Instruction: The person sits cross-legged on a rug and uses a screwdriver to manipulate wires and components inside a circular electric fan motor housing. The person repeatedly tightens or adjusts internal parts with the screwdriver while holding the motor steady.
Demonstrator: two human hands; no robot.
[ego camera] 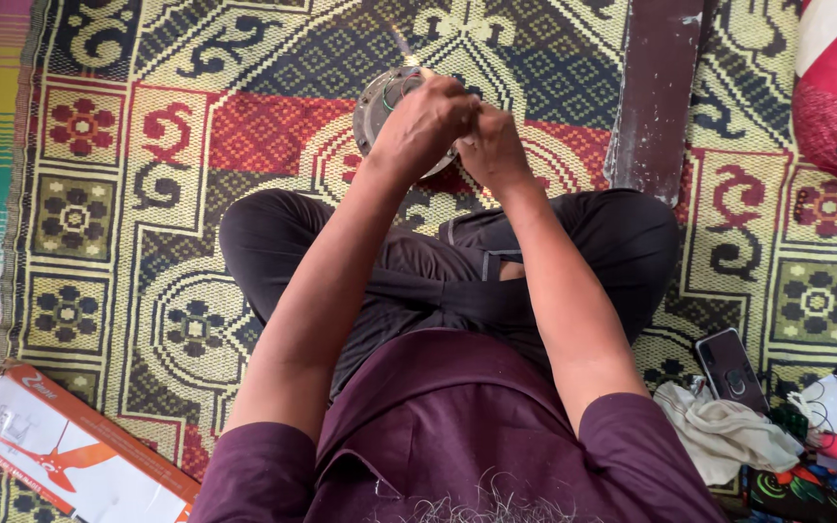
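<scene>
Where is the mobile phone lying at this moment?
In the head view the phone lies on the patterned mat at the lower right, beside the person's right knee and just above a crumpled pale cloth.

A round metal part (380, 107) is lying on the mat (196, 145) before the knees; a plank (653, 97) is lying to its right, a box (70, 455) sitting behind left, a phone (728, 368) behind right.
</scene>
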